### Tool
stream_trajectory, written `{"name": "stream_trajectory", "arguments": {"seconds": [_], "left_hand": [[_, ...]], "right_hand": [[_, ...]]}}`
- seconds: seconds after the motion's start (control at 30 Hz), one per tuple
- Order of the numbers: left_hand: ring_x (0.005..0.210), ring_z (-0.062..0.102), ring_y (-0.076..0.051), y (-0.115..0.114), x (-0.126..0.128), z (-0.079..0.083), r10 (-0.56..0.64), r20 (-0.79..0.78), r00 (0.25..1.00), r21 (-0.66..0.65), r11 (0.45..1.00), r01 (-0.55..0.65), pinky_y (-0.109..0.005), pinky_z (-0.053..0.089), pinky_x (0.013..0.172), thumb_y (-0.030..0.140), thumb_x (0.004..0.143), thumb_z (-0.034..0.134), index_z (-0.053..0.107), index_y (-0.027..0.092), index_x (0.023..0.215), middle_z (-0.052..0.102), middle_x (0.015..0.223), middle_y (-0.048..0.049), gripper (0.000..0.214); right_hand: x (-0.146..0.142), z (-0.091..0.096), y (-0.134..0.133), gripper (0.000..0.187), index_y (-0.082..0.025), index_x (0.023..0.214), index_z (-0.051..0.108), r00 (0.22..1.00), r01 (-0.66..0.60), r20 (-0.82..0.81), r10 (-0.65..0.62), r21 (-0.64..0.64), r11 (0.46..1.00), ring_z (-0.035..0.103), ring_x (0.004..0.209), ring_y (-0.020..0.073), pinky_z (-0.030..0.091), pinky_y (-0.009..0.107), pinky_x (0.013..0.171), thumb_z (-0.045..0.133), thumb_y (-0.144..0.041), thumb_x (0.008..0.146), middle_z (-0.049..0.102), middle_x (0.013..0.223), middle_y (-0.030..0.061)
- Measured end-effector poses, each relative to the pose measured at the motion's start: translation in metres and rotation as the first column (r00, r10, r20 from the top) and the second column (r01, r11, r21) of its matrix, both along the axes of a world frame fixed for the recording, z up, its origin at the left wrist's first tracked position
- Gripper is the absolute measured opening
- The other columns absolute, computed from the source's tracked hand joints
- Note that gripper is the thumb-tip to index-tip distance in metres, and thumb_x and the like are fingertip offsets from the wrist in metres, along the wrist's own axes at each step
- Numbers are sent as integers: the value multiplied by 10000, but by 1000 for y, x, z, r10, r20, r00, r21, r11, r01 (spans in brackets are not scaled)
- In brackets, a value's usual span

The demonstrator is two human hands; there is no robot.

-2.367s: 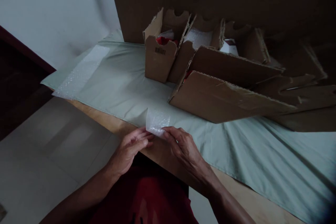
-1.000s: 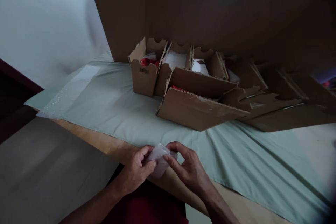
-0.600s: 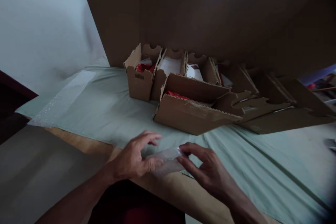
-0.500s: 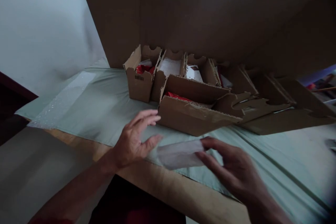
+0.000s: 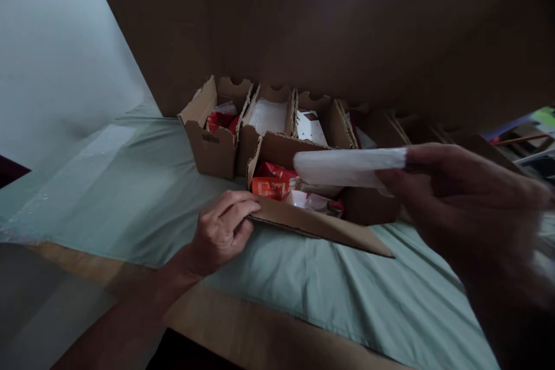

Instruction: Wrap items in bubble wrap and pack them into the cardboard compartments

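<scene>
Left hand (image 5: 221, 231): low on the cloth, fingers (image 5: 240, 208) curled over the near flap of the front box, holding it folded outward.
Right hand (image 5: 468, 208): blurred, raised at right, fingers pinched on one end of the wrapped packet.
Wrapped packet (image 5: 349, 166): white, long and flat, held level in the air above the open front box.
Front box (image 5: 316, 225): brown cardboard, open, red packets (image 5: 271, 185) inside.
Back boxes (image 5: 212, 144): small open cardboard boxes in a row just behind.
Cloth (image 5: 143, 202): pale green, spread over the wooden counter (image 5: 243, 335).
Cardboard wall (image 5: 303, 23): tall brown sheet behind the boxes.
</scene>
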State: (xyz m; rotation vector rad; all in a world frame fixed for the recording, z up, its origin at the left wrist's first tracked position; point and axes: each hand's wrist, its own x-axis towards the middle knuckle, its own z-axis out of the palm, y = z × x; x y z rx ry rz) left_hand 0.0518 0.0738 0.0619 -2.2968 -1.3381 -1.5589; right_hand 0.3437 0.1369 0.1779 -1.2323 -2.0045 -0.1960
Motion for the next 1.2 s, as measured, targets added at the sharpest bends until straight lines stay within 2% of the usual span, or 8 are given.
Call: {"name": "stream_trajectory", "arguments": {"seconds": [0.17, 0.3, 0.43, 0.57, 0.7, 0.87, 1.0, 1.2], "left_hand": [[970, 733, -175, -1, 4, -11, -6, 52, 999, 9, 1000, 5, -292, 611, 886, 48, 892, 527, 630, 226, 1102, 746, 1074, -66, 293], [993, 734, -179, -2, 4, -16, -21, 64, 998, -6, 1000, 22, -290, 611, 894, 72, 916, 519, 613, 229, 1133, 740, 1091, -84, 284], [1005, 736, -184, -3, 2, -18, -41, 62, 997, -30, 999, 43, -294, 618, 894, 74, 917, 529, 609, 238, 1140, 743, 1108, -84, 289], [1021, 733, -181, -2, 1, -19, -51, 71, 996, -20, 998, 52, -293, 621, 900, 105, 947, 521, 606, 232, 1149, 740, 1116, -87, 253], [1015, 733, -179, 0, 1, -22, -64, 70, 996, 32, 998, 62, -293, 628, 885, 144, 981, 512, 615, 211, 1147, 738, 1105, -92, 206], [1024, 730, -172, 0, 0, -24, -69, 82, 994, 44, 997, 66, -281, 626, 895, 167, 1003, 507, 615, 194, 1151, 731, 1112, -103, 185], [1025, 732, -172, 0, 0, -25, -80, 84, 993, 44, 996, 77, -282, 632, 887, 177, 1010, 503, 612, 196, 1159, 731, 1108, -101, 185], [1024, 731, -170, 0, 0, -25, -72, 79, 994, 42, 997, 69, -284, 637, 881, 168, 1011, 496, 607, 204, 1176, 728, 1116, -100, 202]], "right_hand": [[-43, -2, 17, 112, -214, 918, 702, 973, -229, 23, 230, -25, 973, 625, 642, 114, 479, 234, 606, 634, -287, 968, 700, 761, -4], [-53, -5, 24, 69, -208, 895, 688, 960, -273, 42, 277, -81, 959, 647, 696, 134, 496, 246, 640, 628, -226, 924, 736, 841, 20], [-61, -14, 29, 65, -186, 873, 705, 951, -302, 10, 311, -202, 932, 580, 562, 99, 416, 214, 525, 643, -202, 882, 705, 713, -12], [-73, -24, 37, 90, -184, 848, 714, 943, -292, 41, 330, -370, 882, 605, 584, 119, 402, 231, 552, 636, -226, 863, 706, 702, -15], [-88, -28, 46, 106, -198, 875, 737, 902, -230, 187, 388, -553, 801, 621, 621, 142, 372, 251, 593, 636, -208, 847, 728, 737, -4], [-107, -31, 53, 132, -215, 875, 760, 870, -136, 278, 407, -659, 740, 598, 611, 136, 323, 259, 591, 644, -270, 907, 736, 733, -5], [-114, -42, 57, 149, -248, 896, 799, 804, -108, 384, 454, -656, 747, 667, 731, 174, 329, 266, 610, 660, -283, 937, 782, 833, 10], [-117, -52, 57, 182, -249, 968, 830, 736, -89, 495, 463, -607, 790, 723, 884, 233, 428, 299, 722, 650, -280, 958, 811, 939, 44]]}}
